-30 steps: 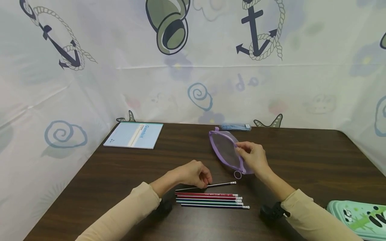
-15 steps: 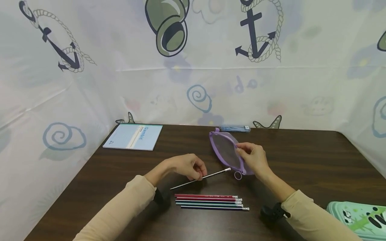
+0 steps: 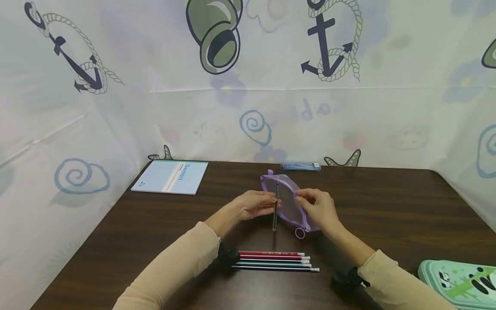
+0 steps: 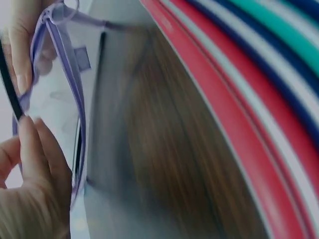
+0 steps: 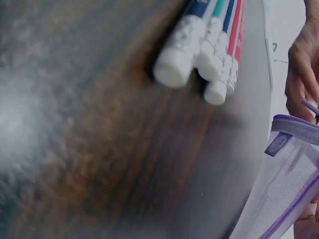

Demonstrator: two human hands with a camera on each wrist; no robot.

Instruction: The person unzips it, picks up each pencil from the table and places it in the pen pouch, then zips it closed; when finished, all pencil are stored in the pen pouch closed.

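Observation:
A dark pencil (image 3: 275, 218), its eraser end up, stands nearly upright in front of the mouth of a purple mesh zip pouch (image 3: 288, 204). My left hand (image 3: 253, 205) pinches this pencil around its middle. On the pouch's right side my right hand (image 3: 318, 206) pinches the zip edge and keeps the mouth spread apart. A round purple pull ring (image 3: 300, 233) hangs from the near corner. In the left wrist view the dark pencil (image 4: 9, 82) crosses the purple zip edge; whether its tip is inside I cannot tell.
Several red, green and navy pencils (image 3: 275, 261) lie side by side nearer the body, erasers to the right. A light blue notebook (image 3: 170, 176) is at the back left. A slim blue packet (image 3: 301, 166) lies at the back edge, and a green panda case (image 3: 457, 280) at the right.
My left hand has lifted the dark pencil from beside the row, turned it upright and brought it right to the pouch. The pouch has shifted slightly left with my right hand.

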